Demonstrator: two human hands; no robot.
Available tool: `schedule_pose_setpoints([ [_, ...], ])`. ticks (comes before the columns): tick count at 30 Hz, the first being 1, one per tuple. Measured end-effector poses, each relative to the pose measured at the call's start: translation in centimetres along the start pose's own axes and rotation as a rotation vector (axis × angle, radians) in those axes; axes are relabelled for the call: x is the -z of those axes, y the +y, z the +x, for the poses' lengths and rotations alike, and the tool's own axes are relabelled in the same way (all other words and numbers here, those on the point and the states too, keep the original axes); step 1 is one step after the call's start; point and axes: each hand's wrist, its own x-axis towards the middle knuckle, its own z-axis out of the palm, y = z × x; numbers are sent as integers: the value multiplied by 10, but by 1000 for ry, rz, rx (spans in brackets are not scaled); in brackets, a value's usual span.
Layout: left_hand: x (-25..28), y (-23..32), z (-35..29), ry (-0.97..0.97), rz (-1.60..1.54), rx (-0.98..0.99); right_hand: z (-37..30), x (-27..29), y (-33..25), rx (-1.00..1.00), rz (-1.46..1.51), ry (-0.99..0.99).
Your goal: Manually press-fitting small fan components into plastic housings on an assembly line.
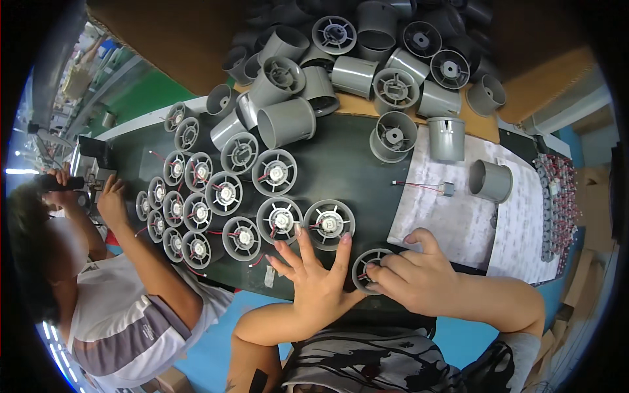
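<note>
My left hand [311, 278] has its fingers spread, with the fingertips near two upright grey housings and the thumb by a third. That nearest grey housing [360, 267] is a short round cylinder with spokes inside, partly covered by my right hand [416, 275]. The right fingers are curled together into its mouth; whatever they pinch there is hidden. Just ahead of my left fingers stand a housing with a white motor in its centre [329, 224] and a similar one [280, 219]. Red wires show in several of these.
More housings stand in rows on the dark table [354, 173]. Grey cylinders [354, 75] are heaped at the back. To the right lie paper sheets [432, 226], a small wired motor [448, 188] and many stacked motors [557, 203]. A co-worker's hand [113, 200] is at far left.
</note>
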Motion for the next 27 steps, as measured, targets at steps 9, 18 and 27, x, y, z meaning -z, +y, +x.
schedule_pose_setpoints([
  [9, -2, 1, 4, -10, -58, -135, -4, -2, 1, 34, 46, 2],
  [18, 6, -10, 16, 45, -133, -79, 6, -17, 13, -159, -84, -47],
  [27, 13, -33, 25, 178, -14, -146, 33, -35, 47, -66, -99, 388],
])
